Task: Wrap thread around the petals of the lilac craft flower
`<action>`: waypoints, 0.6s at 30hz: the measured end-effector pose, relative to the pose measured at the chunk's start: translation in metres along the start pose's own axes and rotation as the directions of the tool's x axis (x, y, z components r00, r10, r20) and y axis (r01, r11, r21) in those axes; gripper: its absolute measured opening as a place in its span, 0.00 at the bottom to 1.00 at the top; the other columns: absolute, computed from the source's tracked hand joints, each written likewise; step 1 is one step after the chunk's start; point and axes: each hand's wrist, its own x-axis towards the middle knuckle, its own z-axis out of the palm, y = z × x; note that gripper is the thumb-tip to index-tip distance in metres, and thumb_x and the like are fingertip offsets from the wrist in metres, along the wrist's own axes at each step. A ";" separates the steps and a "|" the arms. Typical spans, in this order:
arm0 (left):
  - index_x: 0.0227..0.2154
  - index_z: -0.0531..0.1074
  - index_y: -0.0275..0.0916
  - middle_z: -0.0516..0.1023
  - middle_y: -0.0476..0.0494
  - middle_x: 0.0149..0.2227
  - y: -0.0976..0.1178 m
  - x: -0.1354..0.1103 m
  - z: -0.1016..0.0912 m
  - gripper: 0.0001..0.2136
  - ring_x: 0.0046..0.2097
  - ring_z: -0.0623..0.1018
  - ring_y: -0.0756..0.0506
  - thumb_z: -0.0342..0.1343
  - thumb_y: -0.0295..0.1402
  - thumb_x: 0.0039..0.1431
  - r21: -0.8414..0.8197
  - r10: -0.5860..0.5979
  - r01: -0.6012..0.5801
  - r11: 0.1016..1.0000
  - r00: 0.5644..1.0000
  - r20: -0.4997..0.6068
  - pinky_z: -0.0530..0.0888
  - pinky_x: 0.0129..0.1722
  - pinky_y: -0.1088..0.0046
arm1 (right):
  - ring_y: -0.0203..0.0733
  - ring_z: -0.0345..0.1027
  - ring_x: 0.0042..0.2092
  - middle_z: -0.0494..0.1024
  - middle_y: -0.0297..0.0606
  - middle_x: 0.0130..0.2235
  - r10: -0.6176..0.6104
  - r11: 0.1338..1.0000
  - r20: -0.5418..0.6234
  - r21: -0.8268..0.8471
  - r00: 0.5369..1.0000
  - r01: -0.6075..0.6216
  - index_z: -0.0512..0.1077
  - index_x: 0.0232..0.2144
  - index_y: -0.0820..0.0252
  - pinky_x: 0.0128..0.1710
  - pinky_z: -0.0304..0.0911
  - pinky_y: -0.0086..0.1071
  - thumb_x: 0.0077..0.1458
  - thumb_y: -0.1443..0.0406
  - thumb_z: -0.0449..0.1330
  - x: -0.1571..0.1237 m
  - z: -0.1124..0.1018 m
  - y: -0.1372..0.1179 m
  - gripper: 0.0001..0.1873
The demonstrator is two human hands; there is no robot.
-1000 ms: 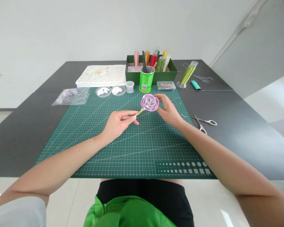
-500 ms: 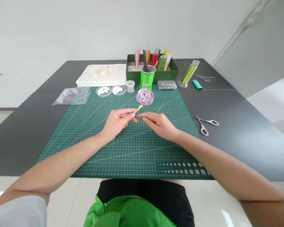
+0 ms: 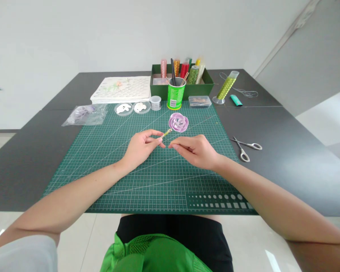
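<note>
A purple flower (image 3: 178, 122) with layered petals stands on a short gold-wrapped stem (image 3: 167, 132) above the green cutting mat (image 3: 147, 181). My left hand (image 3: 143, 146) pinches the lower end of that stem between thumb and fingers. My right hand (image 3: 194, 150) is just right of it, fingers pinched together near the stem's base; whatever it grips is too thin to make out. Both hands hover over the middle of the mat.
Scissors (image 3: 245, 148) lie right of the mat. At the mat's far edge stand a green can (image 3: 175, 94) with sticks, two small dishes (image 3: 132, 108), a wire spool (image 3: 155, 102) and a clear box (image 3: 199, 101). Behind are a green tray (image 3: 181, 89), a white board (image 3: 121, 89) and a plastic bag (image 3: 85, 115).
My right hand left the flower head and came down to the stem's base beside my left hand. The flower shifted slightly and stays held up by my left hand.
</note>
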 end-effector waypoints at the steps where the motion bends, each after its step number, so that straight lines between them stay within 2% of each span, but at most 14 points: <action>1: 0.43 0.79 0.36 0.84 0.45 0.28 0.000 -0.001 0.001 0.13 0.16 0.62 0.55 0.60 0.40 0.61 0.041 0.010 -0.010 0.999 1.000 0.003 0.59 0.17 0.77 | 0.31 0.59 0.21 0.73 0.31 0.22 0.011 0.998 -0.012 0.065 1.000 -0.011 0.79 0.38 0.61 0.23 0.53 0.27 0.69 0.61 0.51 0.001 -0.003 -0.002 0.18; 3: 0.40 0.79 0.37 0.84 0.45 0.28 0.001 -0.003 0.002 0.11 0.15 0.62 0.55 0.59 0.39 0.62 0.109 0.023 -0.024 0.994 1.000 0.012 0.58 0.17 0.77 | 0.30 0.55 0.20 0.69 0.29 0.19 0.030 0.986 -0.012 0.164 0.999 -0.028 0.81 0.35 0.60 0.22 0.51 0.27 0.68 0.59 0.53 0.002 -0.007 -0.006 0.18; 5: 0.37 0.79 0.37 0.84 0.46 0.28 0.003 -0.004 0.004 0.10 0.16 0.65 0.54 0.58 0.38 0.62 0.168 0.043 -0.046 0.985 0.999 0.020 0.59 0.17 0.77 | 0.30 0.54 0.20 0.70 0.30 0.20 0.035 0.971 0.015 0.238 0.999 -0.037 0.81 0.34 0.60 0.21 0.50 0.28 0.68 0.58 0.55 0.003 -0.011 -0.008 0.19; 11: 0.38 0.81 0.39 0.85 0.47 0.28 0.000 -0.001 0.003 0.09 0.21 0.76 0.49 0.58 0.35 0.63 0.308 0.082 -0.084 0.948 0.996 0.018 0.65 0.20 0.75 | 0.28 0.51 0.19 0.71 0.30 0.20 0.051 0.914 0.176 0.389 0.983 -0.118 0.84 0.39 0.60 0.19 0.47 0.29 0.65 0.57 0.59 0.003 -0.025 -0.015 0.16; 14: 0.37 0.81 0.40 0.85 0.48 0.28 -0.003 0.000 0.002 0.08 0.20 0.75 0.50 0.58 0.34 0.62 0.346 0.062 -0.073 0.936 0.997 0.043 0.64 0.20 0.75 | 0.31 0.55 0.20 0.70 0.30 0.18 0.089 0.888 0.122 0.439 0.989 -0.134 0.85 0.39 0.56 0.20 0.51 0.30 0.65 0.55 0.61 0.004 -0.032 -0.019 0.16; 18: 0.37 0.82 0.41 0.85 0.50 0.30 -0.001 -0.005 0.003 0.09 0.19 0.72 0.52 0.57 0.34 0.64 0.350 0.055 -0.111 0.930 0.985 0.165 0.63 0.19 0.76 | 0.38 0.70 0.27 0.78 0.35 0.24 0.189 0.856 -0.054 0.499 0.981 -0.137 0.86 0.36 0.53 0.24 0.61 0.31 0.61 0.53 0.64 0.006 -0.037 -0.018 0.14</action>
